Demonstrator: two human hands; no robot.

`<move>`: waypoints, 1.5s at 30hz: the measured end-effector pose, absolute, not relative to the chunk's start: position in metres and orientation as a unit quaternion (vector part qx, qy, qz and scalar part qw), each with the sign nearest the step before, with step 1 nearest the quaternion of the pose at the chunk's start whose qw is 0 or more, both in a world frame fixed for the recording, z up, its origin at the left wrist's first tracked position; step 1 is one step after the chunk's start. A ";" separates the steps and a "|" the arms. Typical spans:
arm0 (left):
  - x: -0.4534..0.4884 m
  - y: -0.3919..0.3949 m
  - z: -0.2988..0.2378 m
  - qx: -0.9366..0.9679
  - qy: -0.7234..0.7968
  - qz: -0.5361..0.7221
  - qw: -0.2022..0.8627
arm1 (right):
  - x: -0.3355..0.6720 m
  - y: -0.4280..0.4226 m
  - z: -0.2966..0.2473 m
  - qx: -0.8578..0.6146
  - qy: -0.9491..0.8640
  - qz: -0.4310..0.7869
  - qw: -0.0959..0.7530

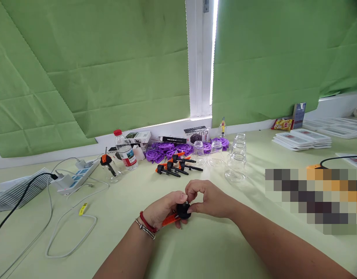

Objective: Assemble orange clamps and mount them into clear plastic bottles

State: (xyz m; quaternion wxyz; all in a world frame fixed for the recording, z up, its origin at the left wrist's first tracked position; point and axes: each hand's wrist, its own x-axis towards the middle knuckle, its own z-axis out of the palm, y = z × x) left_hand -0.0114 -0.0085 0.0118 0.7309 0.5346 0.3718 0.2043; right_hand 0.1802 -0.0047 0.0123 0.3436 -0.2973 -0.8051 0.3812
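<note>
Over the near middle of the table, my left hand [169, 209] wraps round a black pump head [183, 211] with an orange lever [170, 220] pointing down to the left. My right hand [206, 199] pinches the same pump head from the right, its thumb and fingertips against the black round cap. Small details between the fingertips are hidden. Beyond the hands lie several similar black pump heads with orange levers [174, 168]. Clear glass bottles [235, 162] stand to their right. At the left, a glass bottle [112, 176] carries such a black-and-orange head, its tube inside.
Purple plastic discs [163, 149] lie along the wall near small boxes [196, 135]. A red-capped water bottle [126, 151] and a white power strip [79, 176] with cables stand left. Stacked white cards [302, 138] and a snack packet [283, 124] are at the right.
</note>
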 end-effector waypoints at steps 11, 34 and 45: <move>-0.010 -0.009 0.014 0.541 0.365 0.207 0.729 | 0.177 -0.005 0.010 -0.284 -0.796 0.392 0.364; -0.013 -0.013 0.026 0.672 0.422 0.332 0.509 | 0.167 -0.008 0.005 -0.377 -0.663 0.488 0.425; -0.007 -0.001 0.002 0.801 0.428 0.413 0.063 | 0.164 -0.008 -0.002 -0.256 -0.524 0.733 0.350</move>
